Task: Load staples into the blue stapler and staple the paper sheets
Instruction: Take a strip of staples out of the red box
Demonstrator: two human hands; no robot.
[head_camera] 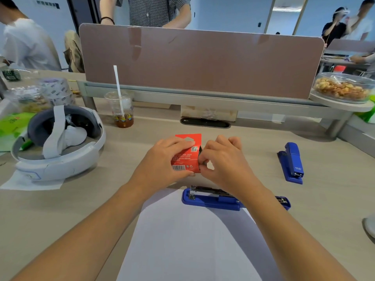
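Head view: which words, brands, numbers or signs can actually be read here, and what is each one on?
"UCKI": plastic cup, partial; the letters on either side are unclear.
Red staple box: barcode, QR code and recycling sign show; the white print lines are too small to read.
Closed blue stapler: white logo, blurred.
Tape roll: repeated print, blurred.
Green packet: label blurred.

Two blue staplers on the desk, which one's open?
The blue stapler lying across the paper's far edge: its top is swung back, metal staple track exposed. The other stapler, off to the right, is closed.
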